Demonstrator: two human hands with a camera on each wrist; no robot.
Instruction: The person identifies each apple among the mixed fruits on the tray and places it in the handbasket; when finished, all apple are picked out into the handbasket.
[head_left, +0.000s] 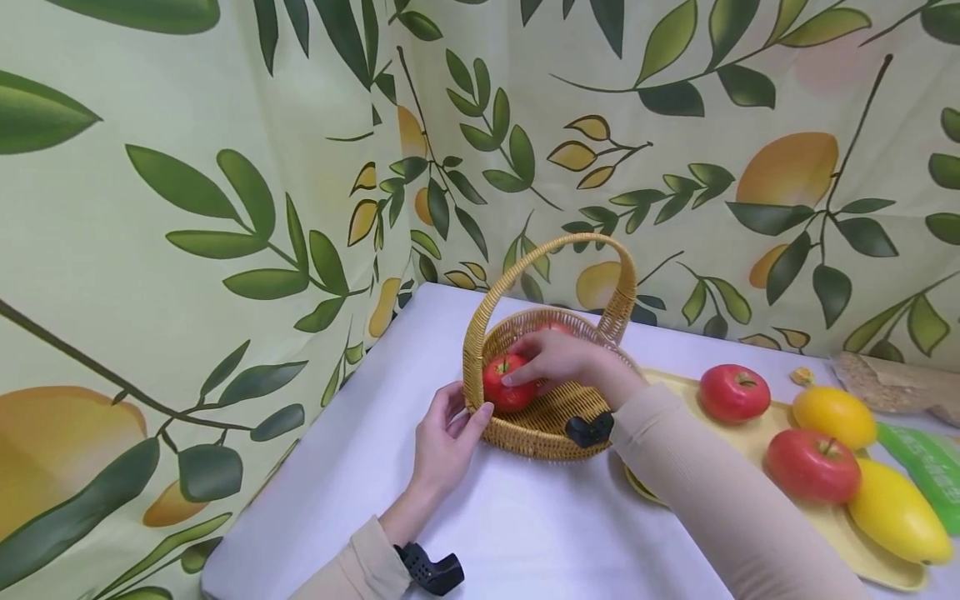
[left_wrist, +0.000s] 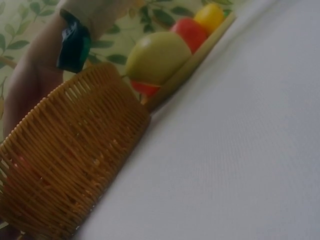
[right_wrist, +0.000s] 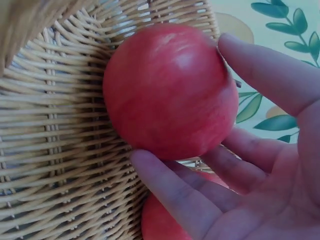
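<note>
A wicker basket [head_left: 525, 444] with a tall arched handle stands on the table, shown from the side in the left wrist view. At its left side, my left hand [head_left: 444, 442] grips the rim near the foot of the handle, thumb in front. My right hand [head_left: 561, 360] reaches inside and holds a red apple [head_left: 510, 385] against the left inner wall. In the right wrist view, thumb and fingers lie around that apple [right_wrist: 170, 92], its stem toward the palm. A second red apple [right_wrist: 162, 220] lies in the basket beneath the fingers, partly hidden.
Right of the basket, a yellow tray [head_left: 738, 433] bears red apples [head_left: 813, 467], an orange-yellow fruit [head_left: 834, 417] and a yellow mango [head_left: 896, 510]. A green packet [head_left: 926, 471] lies beyond it. Leaf-printed cloth [head_left: 525, 125] hangs behind and left of the white table [head_left: 315, 500].
</note>
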